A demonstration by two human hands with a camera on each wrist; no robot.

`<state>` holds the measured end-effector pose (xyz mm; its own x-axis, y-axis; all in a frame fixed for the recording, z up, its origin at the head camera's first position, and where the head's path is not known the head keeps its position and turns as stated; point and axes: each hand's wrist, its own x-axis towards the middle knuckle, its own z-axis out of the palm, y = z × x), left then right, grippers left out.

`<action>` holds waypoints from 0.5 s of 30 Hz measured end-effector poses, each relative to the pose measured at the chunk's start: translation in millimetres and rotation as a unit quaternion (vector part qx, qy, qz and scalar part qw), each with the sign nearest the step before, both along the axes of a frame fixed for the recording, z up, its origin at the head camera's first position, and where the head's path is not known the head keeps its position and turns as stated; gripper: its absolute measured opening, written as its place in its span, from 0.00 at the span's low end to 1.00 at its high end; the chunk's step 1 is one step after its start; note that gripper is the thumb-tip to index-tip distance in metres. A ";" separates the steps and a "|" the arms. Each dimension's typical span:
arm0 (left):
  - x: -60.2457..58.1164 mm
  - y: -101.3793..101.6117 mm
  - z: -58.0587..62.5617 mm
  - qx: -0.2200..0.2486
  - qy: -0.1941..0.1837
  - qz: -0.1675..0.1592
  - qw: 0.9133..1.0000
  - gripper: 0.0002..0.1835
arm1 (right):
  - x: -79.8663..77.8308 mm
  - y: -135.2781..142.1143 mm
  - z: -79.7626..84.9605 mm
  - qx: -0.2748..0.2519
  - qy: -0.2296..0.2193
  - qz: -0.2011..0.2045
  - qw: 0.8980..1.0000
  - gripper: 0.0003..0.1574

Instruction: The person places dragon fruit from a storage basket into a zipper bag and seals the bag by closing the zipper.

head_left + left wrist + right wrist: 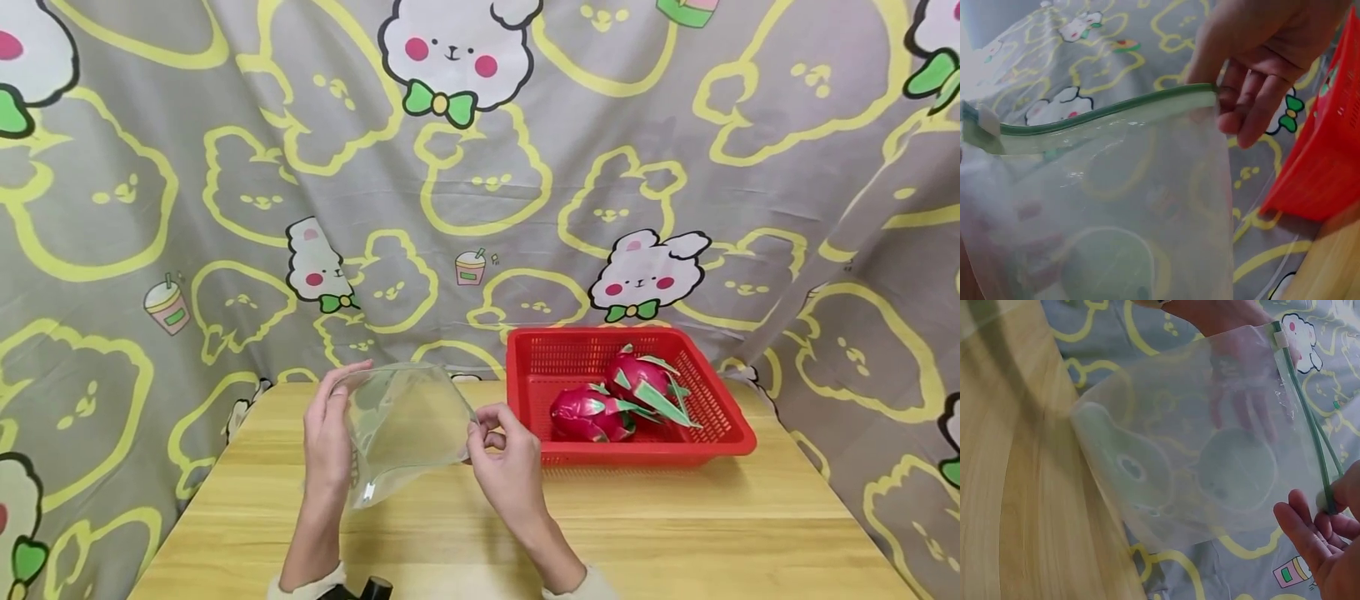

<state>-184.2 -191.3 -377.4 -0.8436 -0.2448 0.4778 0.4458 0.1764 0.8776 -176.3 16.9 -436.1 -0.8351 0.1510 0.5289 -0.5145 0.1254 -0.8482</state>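
Note:
A clear zip bag (412, 417) is held up between both hands above the table. My left hand (327, 442) grips its left side, with fingers spread behind the film; they show through it in the right wrist view. My right hand (506, 458) pinches the opposite corner between thumb and fingers. Along the mouth runs a green zip strip (1110, 112), with a pale slider (1280, 339) at the left hand's end. Near the right hand, the two green strips stand apart. Pale green printed shapes (1238, 469) mark the bag, and no contents show inside.
Right of the hands, a red plastic basket (630, 450) stands on the wooden table (675, 533). In it lie two dragon fruits, one in front (585, 414) and another dragon fruit (626, 375) behind. A patterned curtain (480, 208) hangs around the table's back and sides.

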 end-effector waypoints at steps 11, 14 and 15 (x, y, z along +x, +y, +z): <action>2.7 -5.3 -2.2 -0.079 0.099 0.057 0.990 0.23 | -3.5 4.7 2.2 -0.063 -0.052 0.058 0.995 0.06; 2.3 -1.1 -2.7 -0.116 0.099 0.068 0.986 0.24 | -4.1 3.6 2.6 -0.076 -0.063 0.086 0.991 0.05; 2.2 0.2 -3.2 -0.128 0.098 0.073 0.984 0.24 | -4.0 3.4 2.7 -0.080 -0.068 0.095 0.990 0.06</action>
<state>-181.9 -191.1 -380.6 -0.6943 -0.2076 0.6891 0.5546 0.4558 0.6962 -180.3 20.3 -433.4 -0.9184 0.0565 0.3916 -0.3955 -0.1038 -0.9126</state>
